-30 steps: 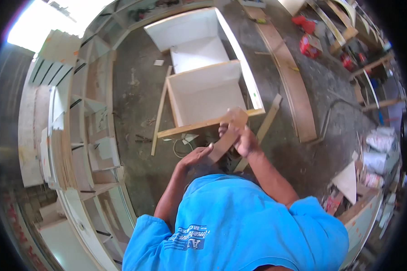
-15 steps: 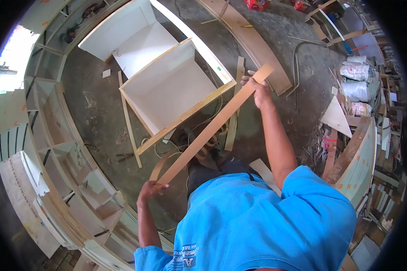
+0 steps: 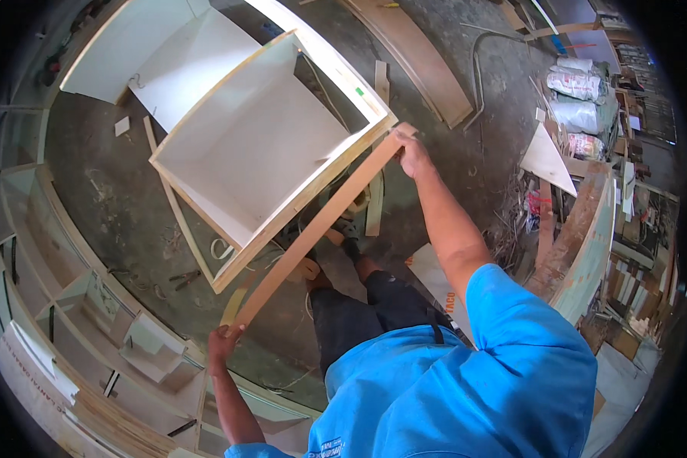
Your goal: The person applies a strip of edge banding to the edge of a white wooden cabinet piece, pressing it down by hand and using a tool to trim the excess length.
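Shelving at far left: pale cabinet carcasses (image 3: 91, 305) with open compartments curve along the left edge and lower-left corner, standing on the workshop floor (image 3: 114, 191).
Left hand: the left hand (image 3: 223, 341) is clamped around the lower end of a long wooden strip (image 3: 313, 229), fingers curled over its tip, at the lower left near the shelving.
Wooden strip: a long, narrow, light brown board running on a diagonal from the left hand up to the right hand; it lies just in front of the open cabinet box's near edge, and whether it touches that edge cannot be told.
Cabinet box: an open white box (image 3: 259, 145) with raw plywood edges lies on the floor above the strip, its opening facing up; a second white panel unit (image 3: 153, 46) sits behind it to the upper left.
Feet: the person's feet in sandals (image 3: 313, 271) stand on the floor under the strip's middle.
Right hand: the right hand (image 3: 412, 153) grips the strip's upper end, closed on it, beside the box's right corner.
Loose boards: a short plank (image 3: 374, 202) lies on the floor below the right hand; a wide curved board (image 3: 420, 61) lies further up.
Right side: a white triangular offcut (image 3: 548, 160), filled sacks (image 3: 580, 91) and stacked wood scraps (image 3: 580, 244).
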Motion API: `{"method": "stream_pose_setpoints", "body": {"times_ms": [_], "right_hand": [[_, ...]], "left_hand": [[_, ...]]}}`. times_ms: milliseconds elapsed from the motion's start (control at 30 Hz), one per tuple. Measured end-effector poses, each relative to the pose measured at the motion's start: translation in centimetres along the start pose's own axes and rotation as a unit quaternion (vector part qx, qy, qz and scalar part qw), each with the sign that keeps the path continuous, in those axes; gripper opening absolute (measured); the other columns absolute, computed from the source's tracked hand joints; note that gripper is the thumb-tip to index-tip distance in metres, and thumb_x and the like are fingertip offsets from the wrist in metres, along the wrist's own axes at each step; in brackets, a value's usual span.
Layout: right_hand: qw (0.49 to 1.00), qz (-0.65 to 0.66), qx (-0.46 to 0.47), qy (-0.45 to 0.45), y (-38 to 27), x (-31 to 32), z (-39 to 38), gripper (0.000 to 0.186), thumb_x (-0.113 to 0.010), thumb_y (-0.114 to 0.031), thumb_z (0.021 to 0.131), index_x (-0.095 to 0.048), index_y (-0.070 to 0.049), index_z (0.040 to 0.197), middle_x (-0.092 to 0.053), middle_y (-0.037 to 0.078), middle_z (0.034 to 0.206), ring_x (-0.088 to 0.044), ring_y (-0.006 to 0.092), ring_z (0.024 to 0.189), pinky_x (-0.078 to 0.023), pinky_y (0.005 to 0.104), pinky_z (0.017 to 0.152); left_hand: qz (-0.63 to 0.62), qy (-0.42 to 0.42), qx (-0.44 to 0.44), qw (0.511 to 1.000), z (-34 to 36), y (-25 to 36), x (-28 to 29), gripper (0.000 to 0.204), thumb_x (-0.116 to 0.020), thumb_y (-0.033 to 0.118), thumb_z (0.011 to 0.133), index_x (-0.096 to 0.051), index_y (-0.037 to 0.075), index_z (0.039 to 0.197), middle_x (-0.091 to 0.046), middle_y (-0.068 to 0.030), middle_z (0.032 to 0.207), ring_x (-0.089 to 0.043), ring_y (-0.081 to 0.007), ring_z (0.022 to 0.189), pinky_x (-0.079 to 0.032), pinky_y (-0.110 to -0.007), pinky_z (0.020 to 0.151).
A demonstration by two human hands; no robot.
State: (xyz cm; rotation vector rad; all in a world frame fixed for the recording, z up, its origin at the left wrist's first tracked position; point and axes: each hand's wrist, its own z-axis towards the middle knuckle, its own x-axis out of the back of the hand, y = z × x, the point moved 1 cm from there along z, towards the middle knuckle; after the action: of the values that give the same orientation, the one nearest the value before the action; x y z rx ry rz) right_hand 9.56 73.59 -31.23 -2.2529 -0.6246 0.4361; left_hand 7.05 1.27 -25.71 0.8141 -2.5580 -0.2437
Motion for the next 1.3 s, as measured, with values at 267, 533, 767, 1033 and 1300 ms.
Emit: {"method": "stream_pose_setpoints", "body": {"times_ms": [267,533,767,1033,1300], "right_hand": [[0.995,-0.094,-0.039,0.022,0.2,-3.4,1.0,0.034,-0.068,-0.021,0.09,-0.055,-0.006,0.118,-0.063,0.007,0.111,-0.062,0.0207,0.1,-0.052,0.0389,0.084],[0.962,-0.264,-0.009,-0.074,3.8,0.2,4.8,0.032,-0.057,-0.019,0.095,-0.053,0.0,0.121,-0.059,0.011,0.115,-0.057,0.0236,0.107,-0.048,0.0382,0.094],[0.986,-0.102,-0.129,-0.021,3.9,0.7,7.0,0.027,-0.062,-0.019,0.094,-0.056,-0.008,0.117,-0.059,0.003,0.103,-0.055,0.0157,0.09,-0.048,0.0316,0.079],[0.98,-0.143,-0.137,0.028,3.0,-0.1,5.9,0.024,-0.063,-0.025,0.094,-0.058,-0.01,0.112,-0.06,0.003,0.099,-0.056,0.0143,0.085,-0.05,0.0293,0.072],[0.91,-0.324,-0.093,0.241,0.3,3.9,-0.9,0.051,-0.072,-0.03,0.085,-0.055,-0.001,0.123,-0.059,0.015,0.112,-0.056,0.029,0.108,-0.048,0.0428,0.091]], "left_hand": [[-0.114,-0.057,-0.036,0.991,4.1,-1.3,2.1,0.033,-0.076,0.029,0.084,-0.064,-0.001,0.078,-0.064,-0.0045,0.074,-0.058,-0.01,0.061,-0.052,-0.026,0.053],[0.256,-0.067,-0.06,0.963,6.2,1.1,4.5,0.062,-0.054,0.067,0.084,-0.074,0.01,0.097,-0.071,-0.0155,0.088,-0.067,-0.0282,0.076,-0.051,-0.042,0.075],[0.13,-0.009,-0.087,0.988,7.1,0.0,4.7,0.054,-0.061,0.056,0.083,-0.07,0.003,0.085,-0.069,-0.0188,0.086,-0.065,-0.0336,0.081,-0.048,-0.043,0.073],[0.051,0.044,-0.045,0.997,7.3,0.1,4.6,0.042,-0.074,0.044,0.076,-0.066,0.002,0.072,-0.059,-0.0092,0.063,-0.052,-0.0166,0.058,-0.045,-0.035,0.061],[-0.165,-0.083,-0.095,0.978,0.5,6.5,-1.2,0.035,-0.075,0.034,0.081,-0.064,0.003,0.068,-0.054,0.0031,0.062,-0.048,-0.0062,0.062,-0.038,-0.025,0.056]]}}
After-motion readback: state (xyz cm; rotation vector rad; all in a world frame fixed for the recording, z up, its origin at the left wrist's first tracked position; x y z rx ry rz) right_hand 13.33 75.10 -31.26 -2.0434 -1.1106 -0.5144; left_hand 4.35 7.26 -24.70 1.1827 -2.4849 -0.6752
